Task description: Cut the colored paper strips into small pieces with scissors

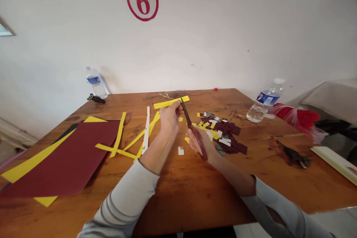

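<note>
My left hand (169, 118) pinches a yellow paper strip (164, 103) that lies crosswise above the far part of the table. In my right hand (201, 139) is a pair of scissors (186, 113) with reddish-brown handles, its blades pointing away from me and touching or crossing the strip near its right end. Whether the blades are apart is hard to see. Right of my right hand spreads a pile of cut maroon, yellow, white and grey paper pieces (230, 130). A small white paper piece with print (181, 150) lies between my forearms.
Left of my arm lie more yellow strips (118, 134), a white strip (146, 130) and stacked maroon sheets (69, 156). Water bottles stand at back left (96, 83) and right (266, 100). Black scissors (96, 99) lie far left; a dark tool (295, 155) lies right.
</note>
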A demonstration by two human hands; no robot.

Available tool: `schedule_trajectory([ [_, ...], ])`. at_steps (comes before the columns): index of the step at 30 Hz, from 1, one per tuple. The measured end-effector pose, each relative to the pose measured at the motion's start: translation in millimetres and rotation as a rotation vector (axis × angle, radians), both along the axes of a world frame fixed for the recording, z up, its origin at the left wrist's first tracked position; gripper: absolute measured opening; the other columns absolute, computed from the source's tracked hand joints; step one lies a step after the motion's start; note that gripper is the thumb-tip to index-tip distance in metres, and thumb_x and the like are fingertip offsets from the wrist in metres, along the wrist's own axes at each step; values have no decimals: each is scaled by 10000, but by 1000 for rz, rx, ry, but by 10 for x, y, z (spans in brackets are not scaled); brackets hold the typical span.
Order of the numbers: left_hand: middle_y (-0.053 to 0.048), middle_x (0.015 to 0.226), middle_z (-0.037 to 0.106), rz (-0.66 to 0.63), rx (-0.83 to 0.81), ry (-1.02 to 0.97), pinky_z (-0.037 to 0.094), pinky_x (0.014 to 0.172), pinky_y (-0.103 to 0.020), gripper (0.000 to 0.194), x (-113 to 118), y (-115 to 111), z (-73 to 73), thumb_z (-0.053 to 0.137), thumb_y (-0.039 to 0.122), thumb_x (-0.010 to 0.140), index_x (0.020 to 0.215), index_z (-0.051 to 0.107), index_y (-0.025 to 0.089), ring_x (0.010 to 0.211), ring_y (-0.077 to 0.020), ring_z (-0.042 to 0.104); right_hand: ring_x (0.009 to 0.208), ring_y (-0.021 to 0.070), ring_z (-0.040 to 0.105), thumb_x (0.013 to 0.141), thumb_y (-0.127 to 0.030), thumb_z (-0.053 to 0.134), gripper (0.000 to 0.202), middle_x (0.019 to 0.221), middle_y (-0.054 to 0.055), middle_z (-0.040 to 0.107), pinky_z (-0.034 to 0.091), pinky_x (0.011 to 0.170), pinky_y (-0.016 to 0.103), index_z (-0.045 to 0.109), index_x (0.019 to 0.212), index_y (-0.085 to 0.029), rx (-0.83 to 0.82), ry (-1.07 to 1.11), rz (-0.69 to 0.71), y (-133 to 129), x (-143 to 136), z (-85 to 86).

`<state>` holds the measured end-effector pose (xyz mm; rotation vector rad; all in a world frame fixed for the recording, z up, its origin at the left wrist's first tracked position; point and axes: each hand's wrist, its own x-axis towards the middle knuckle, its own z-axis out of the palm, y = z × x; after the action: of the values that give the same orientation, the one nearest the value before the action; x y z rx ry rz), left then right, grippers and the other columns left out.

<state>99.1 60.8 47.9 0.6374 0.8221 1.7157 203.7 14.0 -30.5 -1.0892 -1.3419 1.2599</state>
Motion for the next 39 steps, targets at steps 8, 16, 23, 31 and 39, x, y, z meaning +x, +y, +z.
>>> schedule_trajectory([
  [8,22,521,568,7,7,-10,419,507,-215,204,10,-25,43,797,119,639,566,608,144,486,-76,505,393,76,280,711,-708,694,531,507,-101,328,220,348,223,413,693,-257,-21,-5,-28,16,-7,-29],
  [16,16,520,572,0,3,-11,415,514,-222,172,1,-6,33,773,107,647,573,622,142,481,-79,506,350,73,258,700,-891,640,661,446,-117,309,210,358,229,482,733,-249,-11,21,63,-27,23,4],
  [23,24,514,566,8,6,2,406,504,-216,198,10,-8,27,791,108,645,563,615,145,486,-77,503,328,67,268,670,-989,564,759,428,-123,318,229,359,218,515,769,-238,7,40,104,-47,25,16],
  [31,25,525,565,1,12,27,419,508,-221,235,7,-1,19,813,132,660,569,598,159,489,-81,504,345,67,238,670,-954,615,722,440,-119,278,206,341,227,474,716,-247,7,23,59,-61,25,45],
  [39,21,517,565,8,-6,4,435,506,-226,206,4,-12,48,780,99,663,567,606,151,468,-83,508,396,96,282,731,-831,650,608,489,-82,332,214,369,249,438,705,-262,2,-29,4,-15,28,-23],
])
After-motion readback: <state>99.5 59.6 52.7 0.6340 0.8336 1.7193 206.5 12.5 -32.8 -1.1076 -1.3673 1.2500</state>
